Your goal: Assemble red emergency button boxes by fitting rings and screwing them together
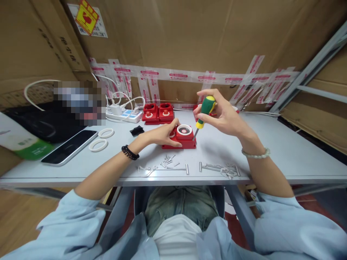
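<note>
My right hand (221, 113) grips a screwdriver (207, 108) with a green and yellow handle, held at a slant. The screwdriver's tip meets the right end of a red box (187, 144) that has a white ring (184, 130) around a dark round face on top. Thumb and fingers of my left hand (166, 134) clasp the left end of this box against the table. Loose screws (168, 161) lie just in front of it. Whether the tip sits in a screw is too small to tell.
Two similar red boxes (158, 113) stand behind, beside a power strip (123, 115) with white cables. White rings (98, 145), a phone (69, 147) and a black scrap (137, 130) lie left. Metal T-shaped rods (187, 169) with strings lie along the front edge. Cardboard (168, 36) walls the back.
</note>
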`<state>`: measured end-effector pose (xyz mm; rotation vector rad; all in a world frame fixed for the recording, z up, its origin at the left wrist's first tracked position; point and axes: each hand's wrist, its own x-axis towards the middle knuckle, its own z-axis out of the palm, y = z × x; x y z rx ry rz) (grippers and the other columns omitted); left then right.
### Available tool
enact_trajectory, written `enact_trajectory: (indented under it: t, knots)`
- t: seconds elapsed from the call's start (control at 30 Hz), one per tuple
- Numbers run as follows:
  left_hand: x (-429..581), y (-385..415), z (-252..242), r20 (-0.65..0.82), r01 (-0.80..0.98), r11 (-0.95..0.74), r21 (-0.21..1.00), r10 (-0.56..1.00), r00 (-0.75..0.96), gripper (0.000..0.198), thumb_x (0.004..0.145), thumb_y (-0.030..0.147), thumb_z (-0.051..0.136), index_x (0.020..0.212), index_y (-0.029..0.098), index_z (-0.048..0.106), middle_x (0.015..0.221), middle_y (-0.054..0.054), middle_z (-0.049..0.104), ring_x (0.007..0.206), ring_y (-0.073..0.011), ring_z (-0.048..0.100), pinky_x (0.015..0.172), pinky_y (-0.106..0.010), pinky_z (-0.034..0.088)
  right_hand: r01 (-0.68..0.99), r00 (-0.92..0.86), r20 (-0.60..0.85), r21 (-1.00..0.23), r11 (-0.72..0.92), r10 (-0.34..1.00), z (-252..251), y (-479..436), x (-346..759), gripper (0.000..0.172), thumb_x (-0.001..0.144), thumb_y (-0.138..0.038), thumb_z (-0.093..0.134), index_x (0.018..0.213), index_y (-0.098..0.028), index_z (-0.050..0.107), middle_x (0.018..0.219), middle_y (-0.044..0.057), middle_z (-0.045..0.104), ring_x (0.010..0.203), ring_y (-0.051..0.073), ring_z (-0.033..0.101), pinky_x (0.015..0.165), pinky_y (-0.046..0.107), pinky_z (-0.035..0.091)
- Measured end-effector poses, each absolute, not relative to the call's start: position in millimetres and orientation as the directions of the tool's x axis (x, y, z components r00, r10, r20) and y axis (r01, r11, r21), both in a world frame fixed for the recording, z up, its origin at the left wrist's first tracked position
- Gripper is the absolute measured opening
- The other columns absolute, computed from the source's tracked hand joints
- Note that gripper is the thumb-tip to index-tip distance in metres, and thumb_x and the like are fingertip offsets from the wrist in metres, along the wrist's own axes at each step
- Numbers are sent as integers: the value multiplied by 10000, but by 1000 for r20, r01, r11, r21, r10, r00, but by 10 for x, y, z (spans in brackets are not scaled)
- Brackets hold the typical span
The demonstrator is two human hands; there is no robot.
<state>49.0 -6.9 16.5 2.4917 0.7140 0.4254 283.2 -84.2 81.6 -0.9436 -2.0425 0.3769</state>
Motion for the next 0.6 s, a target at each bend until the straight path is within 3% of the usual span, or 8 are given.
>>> enact_trajectory:
  t: [0.17,0.33,0.43,0.6]
  knots:
    - [437,-55,189,119,397,-731,555,542,832,653,699,525,760,1144,201,408,1048,-79,624,877,-220,608,706,-309,451,493,-365,567,-555,670,738,837,-821,2887,382,848,-394,677,1152,-279,476,927,14,615,808,182,638,708,359,568]
    - [262,-33,305,-20,499,-692,522,574,818,719,732,551,729,1285,220,410,1348,-135,558,1162,-272,570,918,-355,445,575,-368,570,-482,661,735,858,-856,2835,387,850,-464,679,1118,-281,469,880,4,599,754,170,613,666,347,548]
    - [185,-5,352,-90,605,-656,450,641,762,749,685,607,741,1256,207,466,1372,-141,555,1213,-300,550,964,-371,424,611,-350,580,-454,649,735,874,-880,2795,407,844,-502,679,1094,-264,463,860,-2,594,699,154,602,636,336,536]
    - [141,61,344,-76,626,-652,428,664,744,746,625,610,772,1192,193,525,1321,-130,597,1194,-308,567,959,-369,439,658,-298,609,-426,620,735,825,-854,2772,435,828,-499,701,1097,-256,459,798,-21,587,628,138,587,569,307,512]
